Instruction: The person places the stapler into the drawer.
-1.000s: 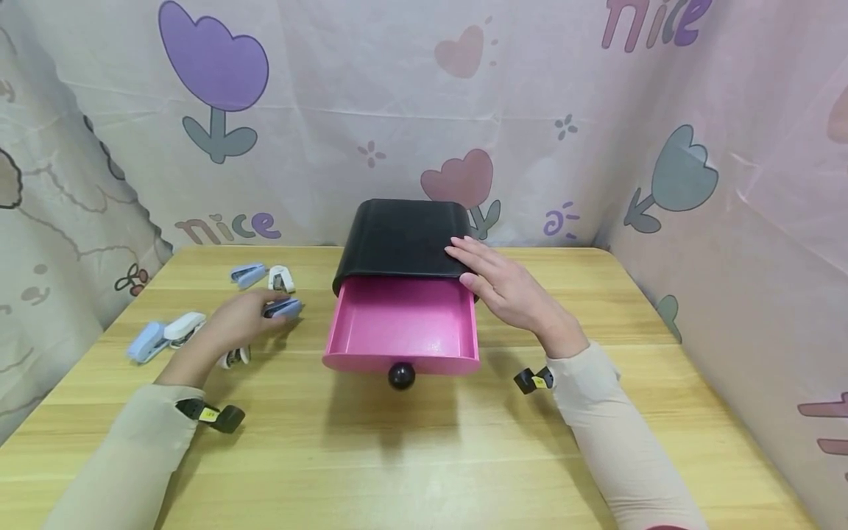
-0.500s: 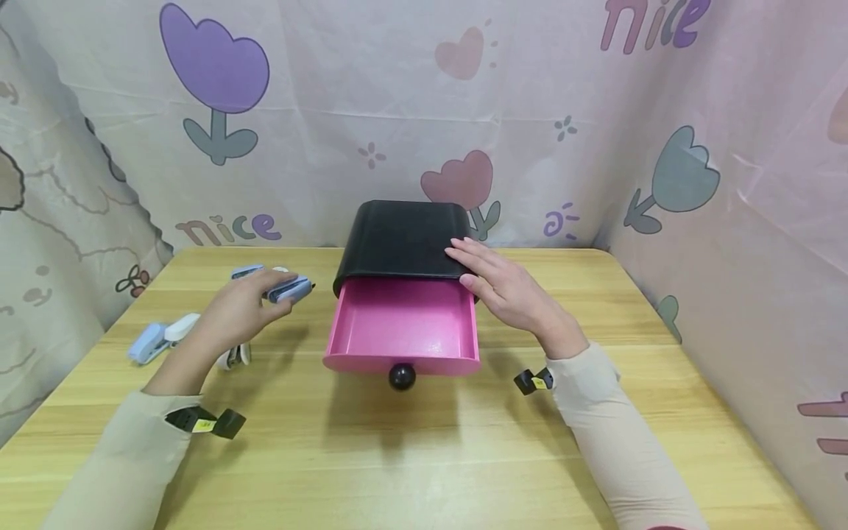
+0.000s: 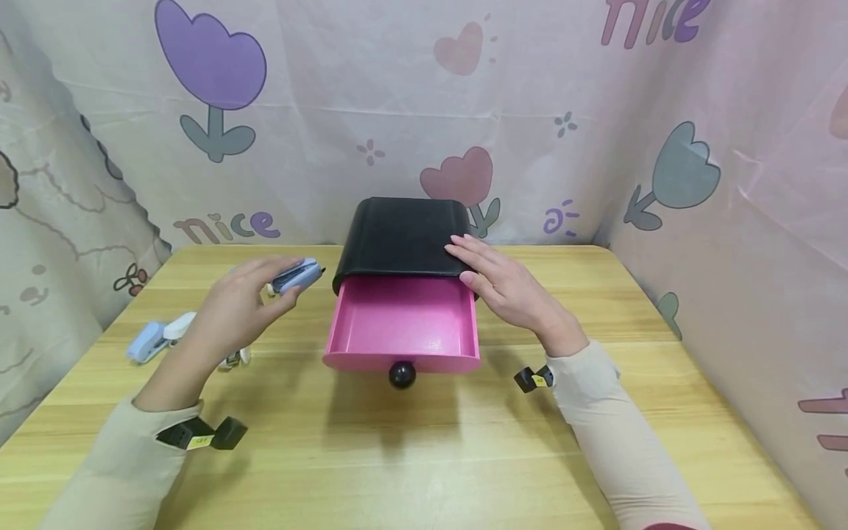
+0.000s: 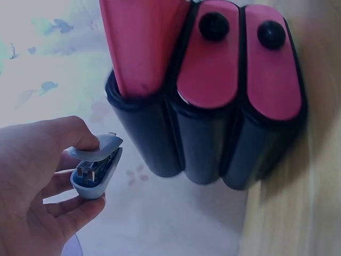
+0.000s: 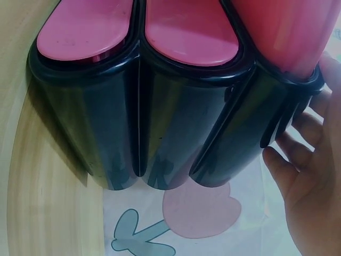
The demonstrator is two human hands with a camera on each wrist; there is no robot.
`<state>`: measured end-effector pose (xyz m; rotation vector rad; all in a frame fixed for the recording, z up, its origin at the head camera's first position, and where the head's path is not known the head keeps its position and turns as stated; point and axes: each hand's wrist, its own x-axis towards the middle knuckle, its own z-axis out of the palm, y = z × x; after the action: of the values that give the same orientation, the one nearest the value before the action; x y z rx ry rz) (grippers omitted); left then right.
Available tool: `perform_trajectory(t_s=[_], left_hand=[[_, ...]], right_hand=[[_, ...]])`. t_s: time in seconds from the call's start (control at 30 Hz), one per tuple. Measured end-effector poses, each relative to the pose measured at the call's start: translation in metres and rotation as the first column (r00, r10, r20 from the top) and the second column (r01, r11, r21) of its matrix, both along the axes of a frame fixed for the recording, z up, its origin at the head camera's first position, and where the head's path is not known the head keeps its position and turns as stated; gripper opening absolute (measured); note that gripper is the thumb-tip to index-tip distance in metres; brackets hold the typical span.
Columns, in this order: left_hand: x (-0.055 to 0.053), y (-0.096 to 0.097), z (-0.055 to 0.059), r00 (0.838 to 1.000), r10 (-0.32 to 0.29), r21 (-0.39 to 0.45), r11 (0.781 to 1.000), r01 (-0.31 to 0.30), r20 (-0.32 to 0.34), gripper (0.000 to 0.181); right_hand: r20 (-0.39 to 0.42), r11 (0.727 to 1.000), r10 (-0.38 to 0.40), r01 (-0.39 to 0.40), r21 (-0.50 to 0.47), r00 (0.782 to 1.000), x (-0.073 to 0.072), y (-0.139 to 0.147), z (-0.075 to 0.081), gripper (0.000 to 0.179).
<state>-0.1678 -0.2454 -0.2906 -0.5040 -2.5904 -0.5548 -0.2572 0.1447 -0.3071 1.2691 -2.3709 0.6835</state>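
Flowery cloth (image 3: pixel 371 88) hangs behind a wooden table (image 3: pixel 411 471). Near the table's back edge stands a black box (image 3: pixel 407 235), its top pink drawer (image 3: pixel 403 324) pulled out. The left hand (image 3: pixel 235 305) pinches a blue stapler (image 3: pixel 301 276) in the air — left of the box. The right hand (image 3: pixel 509 291) rests on the box's right edge — fingers stretched out.

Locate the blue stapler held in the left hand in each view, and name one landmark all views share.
Head: blue stapler left of centre, in the left hand.
Left wrist: blue stapler at lower left.
Right wrist: not in it.
Shared landmark: the open pink drawer.
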Motion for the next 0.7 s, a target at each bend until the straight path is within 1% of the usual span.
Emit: perform_trajectory(t_s=[0.1,0.2,0.3,0.37,0.43,0.6,0.7], left_hand=[[0.007,0.006,0.006,0.999,-0.019,0.01,1.0,0.019,-0.048,0.043],[0.015,0.012,0.011,0.993,-0.058,0.016,0.998,0.06,-0.102,0.045],[0.02,0.019,0.013,0.98,-0.117,0.003,0.993,0.119,-0.162,0.047],[0.021,0.025,0.013,0.969,-0.162,-0.018,0.987,0.161,-0.186,0.048],[0.02,0.031,0.014,0.961,-0.203,-0.044,0.979,0.199,-0.185,0.049],[0.012,0.046,0.014,0.948,-0.292,-0.103,0.954,0.28,-0.13,0.051],[0.006,0.054,0.012,0.93,-0.351,-0.13,0.933,0.336,-0.111,0.05]], right_hand=[[0.002,1.0,-0.002,0.002,0.001,1.0,0.0,0.0,0.0,0.046],[0.001,1.0,0.0,0.0,0.004,1.0,0.0,0.0,0.0,0.046],[0.003,1.0,0.002,-0.002,0.004,1.0,-0.001,0.0,0.001,0.046],[0.003,1.0,0.003,-0.003,0.004,1.0,-0.001,0.0,0.001,0.046],[0.004,1.0,0.003,-0.003,0.004,1.0,-0.001,0.001,0.001,0.046],[0.008,1.0,-0.004,0.004,0.009,1.0,0.0,0.002,0.0,0.046],[0.012,1.0,-0.01,0.009,0.012,1.0,0.0,0.002,0.001,0.046]])
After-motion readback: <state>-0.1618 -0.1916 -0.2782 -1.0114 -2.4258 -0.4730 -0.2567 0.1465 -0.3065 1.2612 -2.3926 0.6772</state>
